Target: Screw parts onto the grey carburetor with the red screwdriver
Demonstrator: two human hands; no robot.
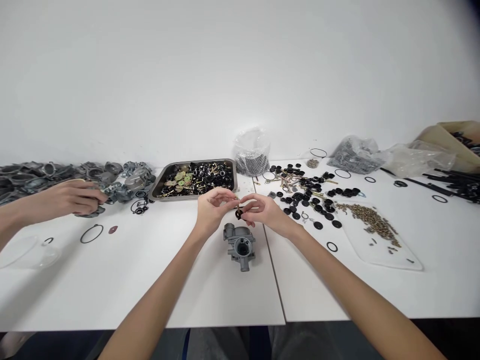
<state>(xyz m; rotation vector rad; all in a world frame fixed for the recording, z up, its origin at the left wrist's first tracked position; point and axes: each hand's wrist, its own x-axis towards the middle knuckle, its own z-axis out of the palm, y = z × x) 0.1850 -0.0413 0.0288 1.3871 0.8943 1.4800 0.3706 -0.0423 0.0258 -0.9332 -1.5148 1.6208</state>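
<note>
A small black ring-shaped part [238, 214] is pinched between the fingertips of the left hand [212, 210] and the right hand [262, 212] — both hands are closed lightly round it, just above the tabletop [210, 290]. A thin brass-coloured piece seems to be held with it; its long axis cannot be told. Directly below, a grey cast-metal carburetor body [239, 245] is seen lying with its round bore facing up. Behind it a metal tray [195, 178] of black and brass parts is set — and far left, a co-worker's hand [69, 197] is rested on grey castings [112, 180].
</note>
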